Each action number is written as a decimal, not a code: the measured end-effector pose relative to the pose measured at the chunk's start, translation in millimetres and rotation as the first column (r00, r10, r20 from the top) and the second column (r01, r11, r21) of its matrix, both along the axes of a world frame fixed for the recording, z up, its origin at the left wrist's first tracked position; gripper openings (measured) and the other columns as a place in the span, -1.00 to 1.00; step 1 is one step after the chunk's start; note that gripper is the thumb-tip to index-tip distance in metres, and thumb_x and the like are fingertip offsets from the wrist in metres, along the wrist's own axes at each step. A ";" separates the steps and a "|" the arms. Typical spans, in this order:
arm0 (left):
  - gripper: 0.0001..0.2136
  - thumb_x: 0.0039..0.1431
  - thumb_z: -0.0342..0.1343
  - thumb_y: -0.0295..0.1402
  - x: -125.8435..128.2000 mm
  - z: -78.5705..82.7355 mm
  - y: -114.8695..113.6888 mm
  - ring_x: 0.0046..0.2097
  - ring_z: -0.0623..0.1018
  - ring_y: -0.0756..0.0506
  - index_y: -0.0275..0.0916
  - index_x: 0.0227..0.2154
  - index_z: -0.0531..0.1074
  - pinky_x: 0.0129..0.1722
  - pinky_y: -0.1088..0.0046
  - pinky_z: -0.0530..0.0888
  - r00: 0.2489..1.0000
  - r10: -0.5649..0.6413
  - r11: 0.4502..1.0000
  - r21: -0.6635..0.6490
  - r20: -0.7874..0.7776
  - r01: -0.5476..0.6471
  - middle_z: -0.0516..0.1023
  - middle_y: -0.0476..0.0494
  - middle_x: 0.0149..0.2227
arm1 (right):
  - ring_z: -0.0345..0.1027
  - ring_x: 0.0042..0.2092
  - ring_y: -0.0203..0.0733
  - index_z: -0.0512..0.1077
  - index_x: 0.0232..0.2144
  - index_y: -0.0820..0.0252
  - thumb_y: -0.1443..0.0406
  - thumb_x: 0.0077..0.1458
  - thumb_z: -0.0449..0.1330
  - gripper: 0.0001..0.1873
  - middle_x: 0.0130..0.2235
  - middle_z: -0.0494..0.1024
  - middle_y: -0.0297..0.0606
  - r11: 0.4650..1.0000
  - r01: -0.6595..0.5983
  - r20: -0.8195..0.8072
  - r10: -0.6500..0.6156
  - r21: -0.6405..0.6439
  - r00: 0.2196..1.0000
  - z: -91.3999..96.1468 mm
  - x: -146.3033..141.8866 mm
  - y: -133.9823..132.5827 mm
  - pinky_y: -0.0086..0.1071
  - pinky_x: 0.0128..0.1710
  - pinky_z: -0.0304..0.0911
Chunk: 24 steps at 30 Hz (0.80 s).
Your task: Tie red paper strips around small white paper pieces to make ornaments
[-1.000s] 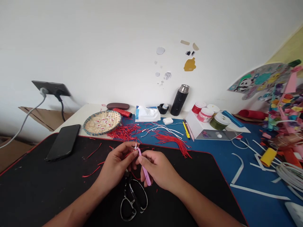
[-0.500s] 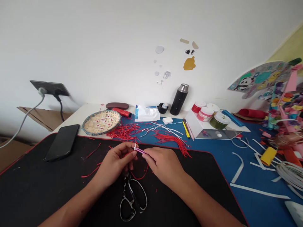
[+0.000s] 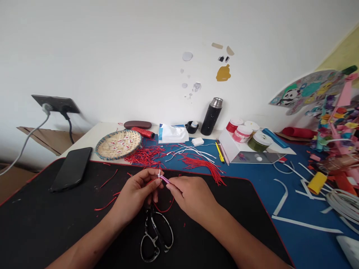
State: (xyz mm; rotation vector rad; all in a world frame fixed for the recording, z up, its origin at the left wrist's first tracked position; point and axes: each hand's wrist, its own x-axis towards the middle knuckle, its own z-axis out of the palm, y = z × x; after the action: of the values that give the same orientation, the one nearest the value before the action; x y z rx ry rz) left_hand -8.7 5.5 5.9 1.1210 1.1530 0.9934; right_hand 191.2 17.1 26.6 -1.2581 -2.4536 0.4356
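Note:
My left hand (image 3: 140, 191) is closed in a pinch above the black mat. Between its thumb and forefinger is a small white knotted piece (image 3: 159, 173), and a thin red cord (image 3: 165, 210) loops down below the fingers. My right hand (image 3: 192, 192) grips slim pink tweezers (image 3: 165, 179), their tips at the white piece beside my left thumb. Its other fingers curl out of sight. Just beneath the hands lie scissors (image 3: 157, 235) with worn black-and-silver handles; my left hand covers their blades.
A woven basket (image 3: 100, 152), a red thread spool (image 3: 143, 133), tissues (image 3: 174, 133) and a black flask (image 3: 211, 116) line the back. Cut red cords (image 3: 202, 164) lie in front of them. A phone (image 3: 71, 170) rests left; paint jars (image 3: 259, 141) and white strips (image 3: 307, 225) are right.
The right hand and tweezers have shifted slightly left, and the tweezers now slant more steeply at the white piece. The left hand keeps its pinch. The whole view has moved a little.

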 end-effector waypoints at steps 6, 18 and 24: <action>-0.59 0.15 0.30 -0.04 0.8 -0.1 -1.1 -0.62 0.35 0.02 -0.24 -0.12 0.45 -0.60 0.54 0.29 1.000 0.006 1.000 -0.003 -0.014 -0.006 0.50 0.06 -0.64 | 0.42 -0.38 -0.24 0.54 -0.39 0.17 0.28 0.37 0.15 -0.73 -0.44 0.59 -0.32 0.993 0.019 -0.058 -0.026 -0.120 0.998 3.4 -3.5 -3.4 -0.39 -0.38 0.02; -0.58 0.14 0.32 -0.04 1.2 2.1 -0.2 -0.61 0.37 0.02 -0.25 -0.10 0.48 -0.61 0.55 0.29 0.999 0.036 0.999 0.008 -0.007 -0.036 0.52 0.05 -0.62 | 0.37 -0.49 -0.31 0.54 -0.37 0.18 0.29 0.34 0.15 -0.75 -0.49 0.56 -0.35 0.957 0.031 -0.217 -0.097 -0.289 0.971 4.7 -6.7 -5.1 -0.44 -0.45 0.05; -0.62 0.13 0.34 -0.07 -0.9 6.5 -0.2 -0.59 0.43 0.00 -0.22 -0.15 0.49 -0.61 0.56 0.33 0.991 0.136 0.989 0.063 -0.010 -0.135 0.53 0.06 -0.57 | 0.34 -0.55 -0.34 0.52 -0.19 0.17 0.15 0.39 0.10 -0.73 -0.48 0.50 -0.39 0.855 -0.041 -0.473 -0.245 -0.517 0.846 -1.1 -4.6 -1.4 -0.47 -0.51 0.15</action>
State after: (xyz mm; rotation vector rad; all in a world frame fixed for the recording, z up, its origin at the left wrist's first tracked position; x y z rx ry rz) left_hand -9.5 5.3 12.4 1.1119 1.2299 1.1349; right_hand 186.6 15.7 25.5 -1.2340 -1.8358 1.2850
